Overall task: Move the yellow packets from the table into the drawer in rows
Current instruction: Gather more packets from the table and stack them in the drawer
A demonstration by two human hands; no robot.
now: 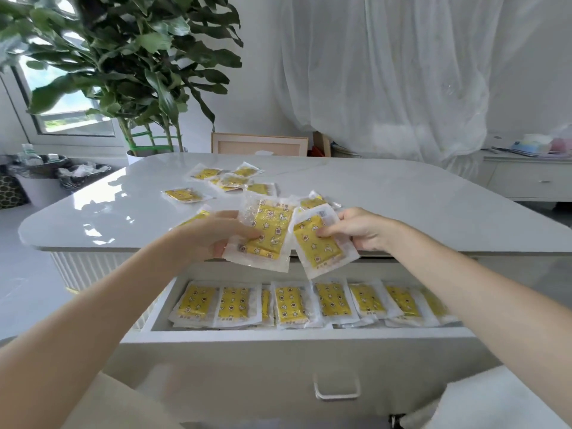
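My left hand (213,235) pinches a yellow packet (267,232) in clear wrap, held above the table's near edge. My right hand (360,230) pinches a second yellow packet (317,243) just right of the first, overlapping it slightly. Both packets hang over the gap between the white table (402,205) and the open drawer (278,335). Inside the drawer a row of several yellow packets (291,305) lies side by side. Several loose packets (230,181) remain scattered on the table beyond my hands.
A large potted plant (133,72) stands behind the table's far left corner, with bins (46,174) at the left. A chair back (258,144) shows past the far edge. A low white cabinet (526,178) stands at the right. The drawer's handle (337,391) faces me.
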